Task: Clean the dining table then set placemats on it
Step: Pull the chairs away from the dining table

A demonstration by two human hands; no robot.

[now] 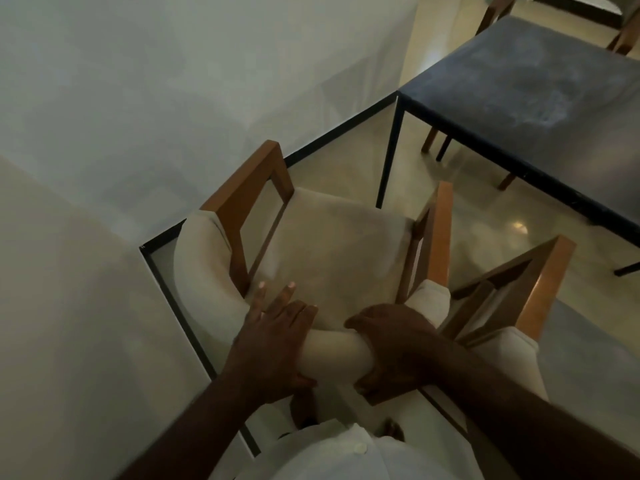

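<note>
White wall [138, 98] fills left and top, black skirting [346, 129] at its foot; pale glossy floor [485, 216]; dark blue table [526, 74] upper right, well apart from both hands; cushioned chair [332, 244] at centre, second chair [540, 282] just right of it; left hand [273, 341] lies over padded backrest [332, 351], fingers stretched forward, thumb beneath; right hand [391, 344] wrapped round same backrest, fingers curled under; left arm [194, 427] enters lower left, right arm [519, 410] lower right.

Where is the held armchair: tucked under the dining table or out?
Out. The armchair stands clear of the dining table; its whole seat shows.
</note>
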